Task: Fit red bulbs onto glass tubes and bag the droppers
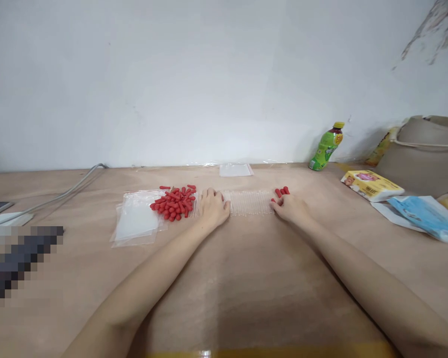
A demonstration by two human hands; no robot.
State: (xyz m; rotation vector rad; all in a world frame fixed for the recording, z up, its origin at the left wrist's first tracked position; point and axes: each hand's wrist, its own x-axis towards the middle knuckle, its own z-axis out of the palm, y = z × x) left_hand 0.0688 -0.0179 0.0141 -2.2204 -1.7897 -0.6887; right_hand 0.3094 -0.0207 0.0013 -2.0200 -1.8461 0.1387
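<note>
A row of thin clear tubes (249,203) lies side by side on the table, between my two hands. My left hand (213,208) rests palm down on the left part of the row, fingers stretched out and thumb apart. Left of it is a heap of red rubber bulbs (175,203), each with a rounded end and a narrower neck. At the row's right end my right hand (289,208) is closed in a pinch, a bit of red bulb showing at its fingertips. Just behind that hand lie several more red bulbs (282,191).
Clear plastic bags (136,219) lie left of the heap, and another bag (235,170) lies by the wall. Toward the right are a green drink bottle (325,148), a yellow tissue pack (373,185), a blue packet (429,216) and a grey-brown bag (410,159). A grey cable (69,191) runs at left.
</note>
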